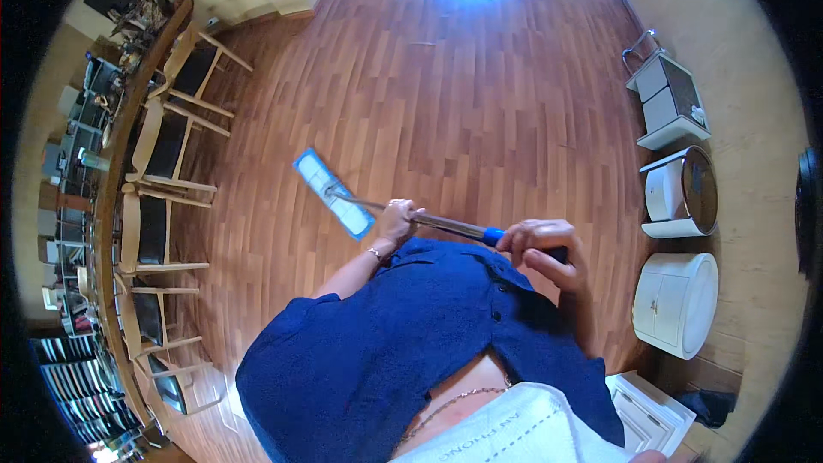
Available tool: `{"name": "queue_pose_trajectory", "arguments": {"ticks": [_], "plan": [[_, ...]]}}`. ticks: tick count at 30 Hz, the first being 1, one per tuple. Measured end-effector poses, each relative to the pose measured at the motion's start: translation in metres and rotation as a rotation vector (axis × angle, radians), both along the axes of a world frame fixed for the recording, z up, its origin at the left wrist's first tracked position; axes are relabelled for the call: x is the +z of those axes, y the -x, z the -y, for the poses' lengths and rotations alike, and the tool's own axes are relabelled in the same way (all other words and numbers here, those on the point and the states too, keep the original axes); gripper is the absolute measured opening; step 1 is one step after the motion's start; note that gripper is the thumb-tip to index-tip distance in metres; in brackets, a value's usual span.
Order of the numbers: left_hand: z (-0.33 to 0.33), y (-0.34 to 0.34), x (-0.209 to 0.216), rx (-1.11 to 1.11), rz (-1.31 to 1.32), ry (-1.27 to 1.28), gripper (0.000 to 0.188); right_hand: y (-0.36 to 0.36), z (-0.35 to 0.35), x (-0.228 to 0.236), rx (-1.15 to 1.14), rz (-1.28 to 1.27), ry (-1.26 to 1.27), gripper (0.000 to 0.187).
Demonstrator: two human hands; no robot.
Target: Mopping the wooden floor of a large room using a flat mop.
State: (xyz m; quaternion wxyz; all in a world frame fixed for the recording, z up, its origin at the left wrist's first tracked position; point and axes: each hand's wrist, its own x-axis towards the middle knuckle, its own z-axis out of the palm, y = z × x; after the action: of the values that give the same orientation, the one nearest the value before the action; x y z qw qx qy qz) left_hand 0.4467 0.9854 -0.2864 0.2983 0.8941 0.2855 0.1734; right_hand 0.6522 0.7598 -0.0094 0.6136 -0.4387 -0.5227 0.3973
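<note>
A flat mop with a blue-edged, whitish head (347, 210) rests on the wood floor, ahead and to my left. Its metal handle (450, 224) runs from the head across the front of my body toward the right. My left hand (398, 221) is wrapped round the lower part of that handle, a bracelet on its wrist. Near the top end, at the blue and black grip, my right hand (546, 250) is closed on the handle. Part of the grip is hidden by the right fingers.
Wooden chairs (163, 146) with dark seats line a long counter (107, 206) crowded with small items on the left. Along the right wall stand a round white cabinet (673, 304), a round-topped side table (699, 191) and a small white cabinet (673, 99). Bright glare lies on the far floor.
</note>
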Motion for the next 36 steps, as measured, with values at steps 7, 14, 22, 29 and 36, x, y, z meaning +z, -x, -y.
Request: {"name": "queue_pose_trajectory", "arguments": {"ticks": [7,14,22,29,36], "plan": [[0.040,-0.124,0.020,-0.311,0.016,0.007,0.040,-0.009,0.079,0.042,-0.288,0.125,0.004,0.018],[0.110,-0.213,0.051,-0.746,-0.126,0.087,0.019,0.032,0.146,0.050,-0.787,0.275,0.016,0.044],[0.161,-0.278,0.062,-1.215,-0.203,0.151,0.016,0.065,0.158,0.063,-0.861,0.554,0.089,0.060],[0.117,-0.304,0.052,-1.235,-0.098,0.131,0.012,0.047,0.120,0.050,-1.064,0.451,0.001,0.061],[-0.009,-0.346,0.032,-1.003,-0.358,-0.058,0.016,-0.025,0.013,0.017,-0.997,0.314,-0.131,0.056]]}}
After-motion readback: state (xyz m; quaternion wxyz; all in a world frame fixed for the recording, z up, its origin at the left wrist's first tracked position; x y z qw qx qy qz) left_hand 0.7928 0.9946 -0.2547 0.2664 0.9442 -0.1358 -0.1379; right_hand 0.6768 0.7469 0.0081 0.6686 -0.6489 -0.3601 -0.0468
